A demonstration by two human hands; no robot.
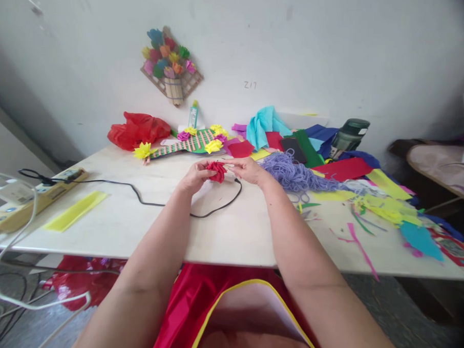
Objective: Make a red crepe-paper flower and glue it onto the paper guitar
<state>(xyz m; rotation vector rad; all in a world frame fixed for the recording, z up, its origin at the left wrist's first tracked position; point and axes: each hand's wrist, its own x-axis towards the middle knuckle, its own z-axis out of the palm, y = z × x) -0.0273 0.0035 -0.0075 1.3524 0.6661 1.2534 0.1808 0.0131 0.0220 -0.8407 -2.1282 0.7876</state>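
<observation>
Both hands meet over the middle of the tabletop [221, 235], pinching one small red paper flower [217, 171] between them. Left hand [195, 178] has its fingers curled closed on the flower's left side; right hand [247, 169] grips the right side with thumb and fingertips drawn together, the other fingers loosely bent. The flower is held just above the tabletop, and something small and pale sits under it that is too hidden to make out.

Just below the flower a black cable [154, 201] loops across the tabletop and runs left of the flower to a yellow power strip [31, 198] at the edge. Near that strip lies a yellow paper strip [76, 211]. Beyond the flower, toward the wall, lie a striped woven paper piece [187, 144] trimmed with yellow and purple flowers, a red plastic bag [137, 129] and a small glue bottle [193, 115]. Right of the flower sits a heap of purple yarn [293, 174], then scattered coloured paper sheets [370, 182] and offcuts, with a dark green bottle [347, 135] behind them.
</observation>
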